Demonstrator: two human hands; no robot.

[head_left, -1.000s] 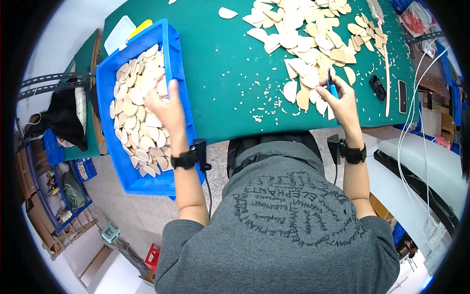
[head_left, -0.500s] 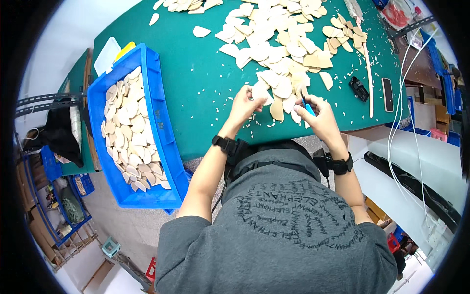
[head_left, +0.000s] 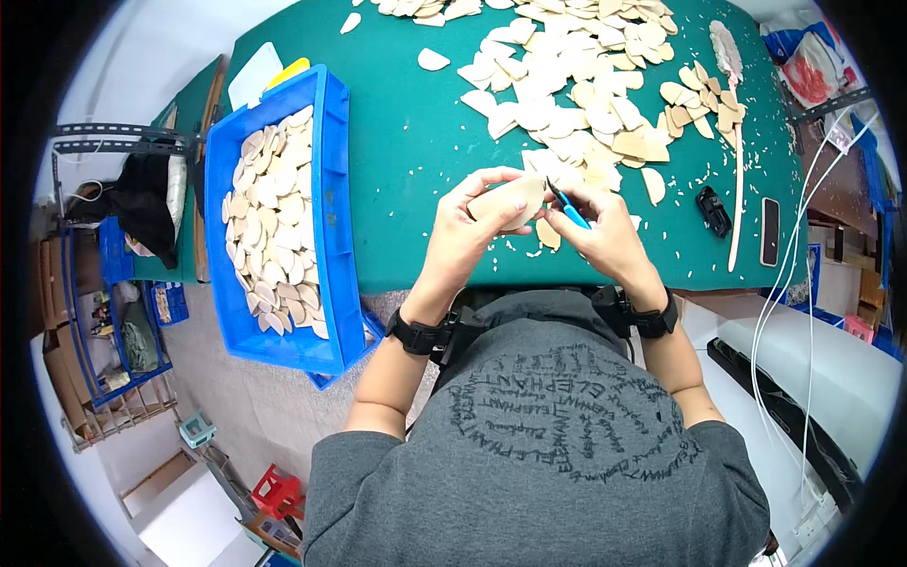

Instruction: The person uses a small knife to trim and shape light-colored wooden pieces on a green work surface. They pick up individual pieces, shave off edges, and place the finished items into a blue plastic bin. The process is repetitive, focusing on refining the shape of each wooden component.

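Right of one blue crate (head_left: pixel 333 189): one pale half-round piece (head_left: pixel 527 194), pinched between the thumb and fingers of the left hand (head_left: pixel 460 234), and one blue-handled tool (head_left: pixel 575 216), gripped in the curled fingers of the right hand (head_left: pixel 609 233). Farther right of the crate, one phone (head_left: pixel 770 231). With both hands close together, turned inward.

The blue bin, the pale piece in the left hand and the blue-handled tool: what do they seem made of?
The blue bin looks like smooth moulded plastic: uniform colour, ribbed wall. The pale piece in the left hand looks matte, perhaps wood or dense foam; no grain shows. The blue-handled tool seems plastic-gripped, from its bright colour; its dark tip may be metal.
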